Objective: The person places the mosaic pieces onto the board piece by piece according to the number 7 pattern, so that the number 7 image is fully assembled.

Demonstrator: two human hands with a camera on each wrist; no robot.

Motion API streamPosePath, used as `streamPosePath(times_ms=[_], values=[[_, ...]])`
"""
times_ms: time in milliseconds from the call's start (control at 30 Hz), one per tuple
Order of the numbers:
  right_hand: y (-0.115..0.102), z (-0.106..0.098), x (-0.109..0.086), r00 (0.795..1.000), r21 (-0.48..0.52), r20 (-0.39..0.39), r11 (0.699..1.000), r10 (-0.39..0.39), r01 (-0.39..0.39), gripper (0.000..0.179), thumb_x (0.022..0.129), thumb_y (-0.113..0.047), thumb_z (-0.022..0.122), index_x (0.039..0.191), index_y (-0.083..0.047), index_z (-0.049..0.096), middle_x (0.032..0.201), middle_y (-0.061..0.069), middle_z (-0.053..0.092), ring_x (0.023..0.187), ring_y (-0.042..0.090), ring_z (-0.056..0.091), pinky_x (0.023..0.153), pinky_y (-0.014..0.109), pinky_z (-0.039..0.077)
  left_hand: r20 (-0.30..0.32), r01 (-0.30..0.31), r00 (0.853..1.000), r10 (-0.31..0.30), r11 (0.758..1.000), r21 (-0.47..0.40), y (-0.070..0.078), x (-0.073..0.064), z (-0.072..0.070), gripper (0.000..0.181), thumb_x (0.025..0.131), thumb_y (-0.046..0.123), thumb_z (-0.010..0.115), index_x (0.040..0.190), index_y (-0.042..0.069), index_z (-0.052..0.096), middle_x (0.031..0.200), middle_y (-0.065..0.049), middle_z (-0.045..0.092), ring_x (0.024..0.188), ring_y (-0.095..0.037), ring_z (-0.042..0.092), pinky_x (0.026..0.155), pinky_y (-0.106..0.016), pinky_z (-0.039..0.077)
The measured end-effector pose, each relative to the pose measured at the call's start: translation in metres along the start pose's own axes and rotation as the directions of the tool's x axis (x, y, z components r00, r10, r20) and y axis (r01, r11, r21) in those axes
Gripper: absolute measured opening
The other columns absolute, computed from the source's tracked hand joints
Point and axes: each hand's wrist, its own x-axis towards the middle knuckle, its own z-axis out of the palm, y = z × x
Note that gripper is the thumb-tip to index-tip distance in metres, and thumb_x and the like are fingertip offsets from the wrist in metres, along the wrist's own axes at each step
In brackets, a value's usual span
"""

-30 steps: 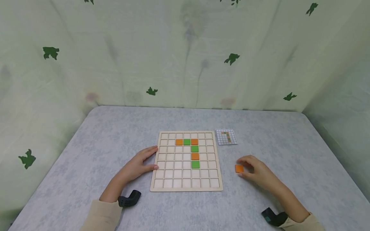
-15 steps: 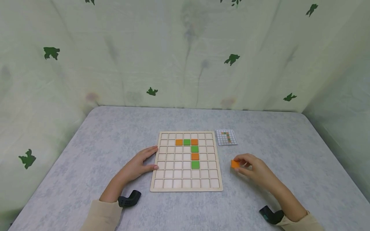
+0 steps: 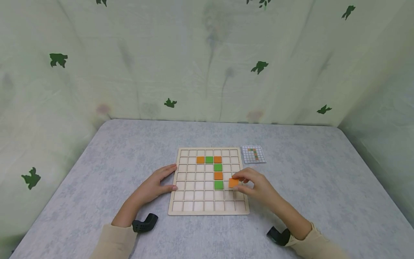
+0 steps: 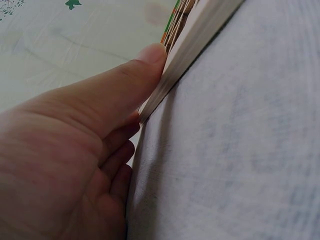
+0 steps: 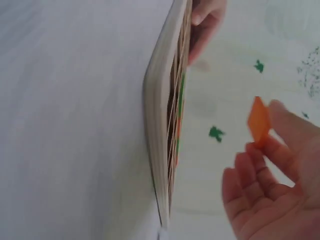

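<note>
A square wooden grid board (image 3: 194,196) lies flat on the table. On it, orange and green square tiles make a row of three, orange, green (image 3: 209,159), orange, and then a column running towards me, ending in a green tile (image 3: 219,185). My left hand (image 3: 153,185) touches the board's left edge with thumb and fingertips set apart. Between thumb and fingertips, my right hand (image 3: 258,185) pinches an orange tile (image 3: 233,183) over the right part of the board. In the right wrist view this held tile (image 5: 258,120) is tilted and apart from the board.
A small pattern card (image 3: 253,154) lies just beyond the board's upper right corner, printed with a similar orange and green figure. Black wrist devices (image 3: 145,223) sit on both arms. Behind the grey table (image 3: 139,144) hangs a pale curtain (image 3: 194,72).
My right hand has lifted the orange tile from the table right of the board and carried it left, over the board. The left hand and the board stay in place.
</note>
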Motion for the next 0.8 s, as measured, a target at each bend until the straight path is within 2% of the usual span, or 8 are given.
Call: streamPosePath(times_ms=[100, 233, 400, 533, 800], values=[[-0.001, 0.014, 0.005, 0.999, 0.035, 0.049, 0.999, 0.003, -0.004, 0.025, 0.078, -0.011, 0.07, 0.102, -0.009, 0.064, 0.098, -0.002, 0.059, 0.082, 0.018, 0.054, 0.07, 0.028, 0.048, -0.001, 0.0, 1.0, 0.0, 1.0, 0.001, -0.001, 0.0, 0.0, 0.075, 0.079, 0.035, 0.068, 0.139, 0.005, 0.034, 0.144, -0.011, 0.027, 0.131, -0.032, 0.019, 0.102, -0.052, 0.019], [-0.002, 0.03, 0.006, 0.99, 0.058, 0.115, 0.995, 0.076, -0.083, 0.024, 0.078, -0.015, 0.071, 0.101, -0.012, 0.063, 0.095, -0.007, 0.057, 0.082, 0.014, 0.053, 0.072, 0.026, 0.048, -0.002, 0.002, 1.0, -0.002, 1.0, 0.007, -0.001, 0.0, 0.001, 0.075, 0.079, 0.036, 0.067, 0.139, 0.006, 0.034, 0.144, -0.011, 0.027, 0.131, -0.032, 0.019, 0.102, -0.052, 0.019], [0.0, 0.043, 0.005, 0.981, -0.01, 0.142, 0.991, 0.131, -0.13, 0.023, 0.079, -0.021, 0.071, 0.098, -0.015, 0.062, 0.093, -0.01, 0.055, 0.083, 0.008, 0.05, 0.073, 0.023, 0.045, -0.003, 0.007, 1.0, -0.006, 1.0, 0.014, 0.0, -0.001, 0.001, 0.076, 0.079, 0.037, 0.067, 0.139, 0.006, 0.034, 0.144, -0.01, 0.027, 0.131, -0.032, 0.019, 0.102, -0.052, 0.02], [-0.002, 0.048, 0.006, 0.979, -0.067, 0.149, 0.989, 0.141, -0.132, 0.021, 0.078, -0.02, 0.072, 0.096, -0.015, 0.064, 0.095, -0.01, 0.053, 0.088, 0.007, 0.049, 0.077, 0.023, 0.043, 0.0, 0.007, 1.0, -0.007, 1.0, 0.018, 0.001, -0.001, 0.0, 0.076, 0.079, 0.036, 0.067, 0.139, 0.006, 0.034, 0.144, -0.011, 0.027, 0.131, -0.032, 0.019, 0.102, -0.052, 0.02], [-0.007, 0.045, 0.007, 0.966, -0.075, 0.189, 0.983, 0.177, -0.166, 0.023, 0.079, -0.022, 0.071, 0.1, -0.015, 0.064, 0.098, -0.01, 0.052, 0.093, 0.008, 0.048, 0.081, 0.026, 0.043, 0.005, 0.011, 1.0, -0.011, 1.0, 0.008, 0.001, 0.0, -0.001, 0.076, 0.079, 0.035, 0.068, 0.139, 0.005, 0.033, 0.144, -0.011, 0.027, 0.131, -0.032, 0.018, 0.102, -0.052, 0.019]])
